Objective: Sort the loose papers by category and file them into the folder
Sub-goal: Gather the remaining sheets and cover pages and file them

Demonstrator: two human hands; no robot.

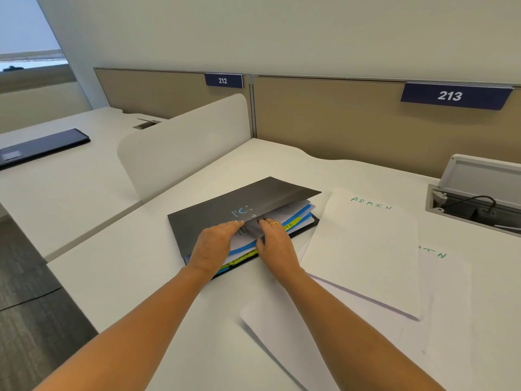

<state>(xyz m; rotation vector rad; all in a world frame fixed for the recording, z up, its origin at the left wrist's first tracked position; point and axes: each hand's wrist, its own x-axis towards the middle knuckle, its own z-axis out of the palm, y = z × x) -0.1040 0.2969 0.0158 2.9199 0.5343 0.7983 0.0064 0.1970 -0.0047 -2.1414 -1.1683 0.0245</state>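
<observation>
Folder [222,206], dark grey, lies at the centre of the frame on the white desk [135,277], its cover raised a little along the right edge so that the filed papers [293,207], blue dividers [298,214] and yellow tabs [293,222] show in the gap. The left hand [214,246] lies across the cover's near edge with fingers fairly straight and thumb hidden, so whether it pinches the cover cannot be told. The right hand [277,246], just beside it and wearing a ring, has straight fingers slid under the cover onto the filed papers, holding nothing. The two hands are close together but not touching. Right of the folder, touching its corner, a fan of loose sheets [282,328] spreads to the lower right; the top sheet [366,255] bears "ADMIN" in green, and the sheet beneath shows the end of the same word. At the right edge a cable box [476,210] sits in the desk with its lid up. A white divider [183,145] stands left of the folder; beyond it, upper left, a dark flat case [42,148] lies on the next desk. Along the back, a beige partition [338,117] carries signs 212 [223,80] and 213 [451,95].
</observation>
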